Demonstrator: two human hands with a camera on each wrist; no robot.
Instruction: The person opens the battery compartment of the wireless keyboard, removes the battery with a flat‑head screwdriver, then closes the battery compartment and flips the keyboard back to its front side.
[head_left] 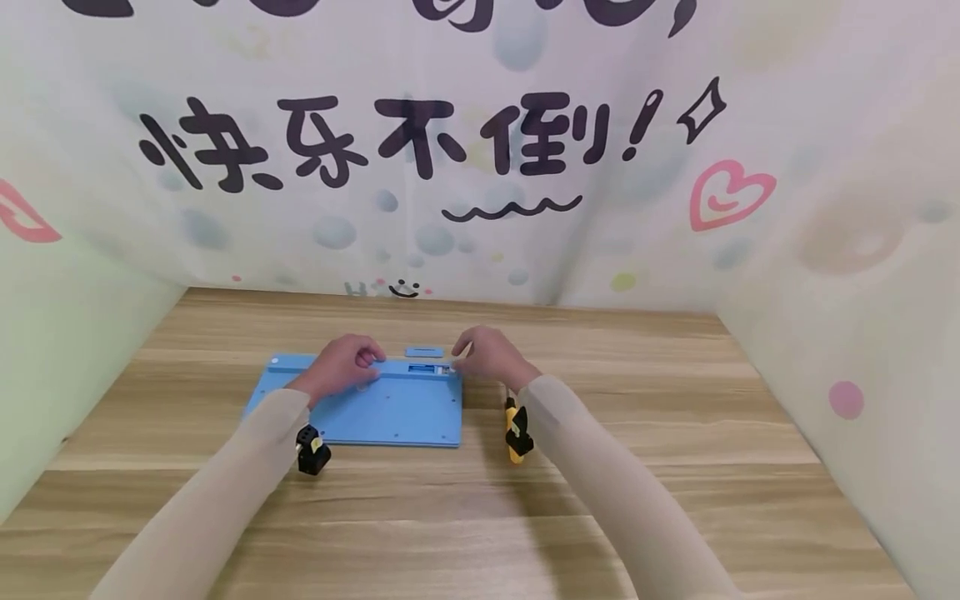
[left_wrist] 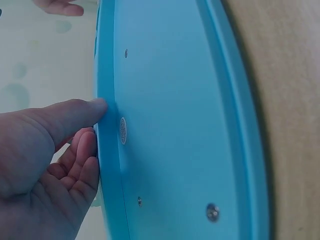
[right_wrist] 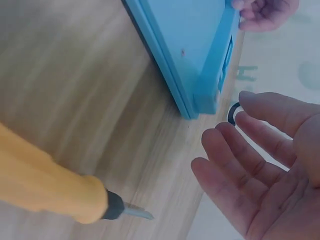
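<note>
A blue keyboard lies face down, its screwed underside showing and its thick ridge at the back. At that ridge, my left hand lays its thumb on the top edge, with the other fingers curled against the back side. Near the ridge's right end is an uncovered battery compartment. My right hand hovers by that end; in the right wrist view its fingers are loosely bent, apart from the keyboard, and hold nothing. The small blue battery cover lies just behind the ridge.
A screwdriver with a yellow handle lies on the wooden table to the right of the keyboard, under my right wrist. A printed white cloth hangs behind the table, and pale walls close both sides.
</note>
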